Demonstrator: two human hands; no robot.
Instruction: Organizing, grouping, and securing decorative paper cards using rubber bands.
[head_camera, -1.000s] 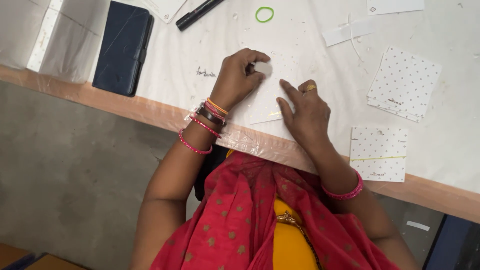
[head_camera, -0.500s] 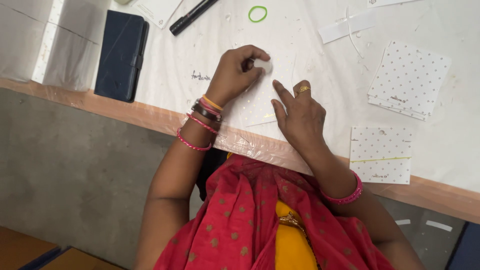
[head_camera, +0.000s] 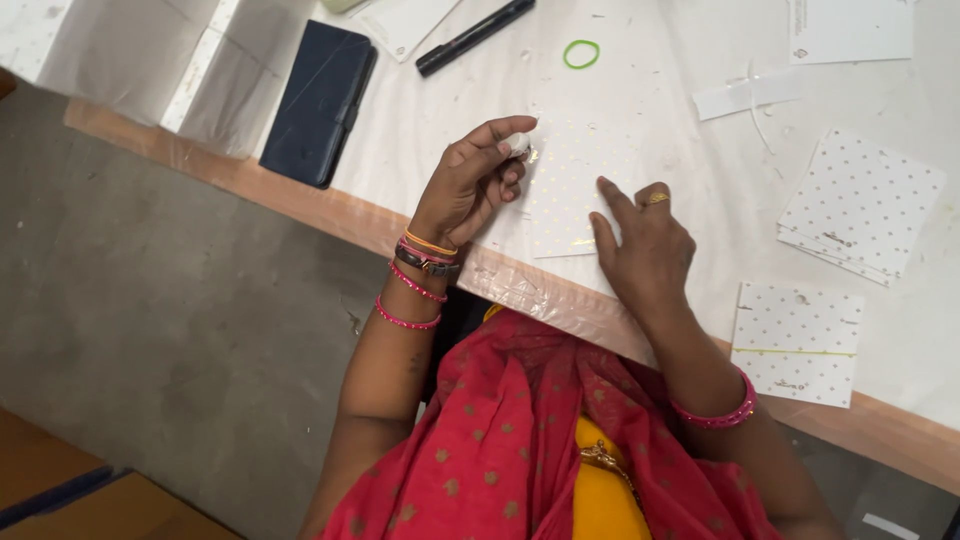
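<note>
A dotted card (head_camera: 572, 190) held flat on the tabletop (head_camera: 450, 110).
Right hand (head_camera: 648, 245) spread on it; left hand (head_camera: 470, 185) pinches a small white piece (head_camera: 518, 146) at its left edge.

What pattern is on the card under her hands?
White with small gold dots, on the card; the head view shows it best.

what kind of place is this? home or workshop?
Probably a small craft or packing workbench: stacks of dotted white cards lie on a paper-covered table, with a black marker, and the left hand and right hand work one card.
</note>
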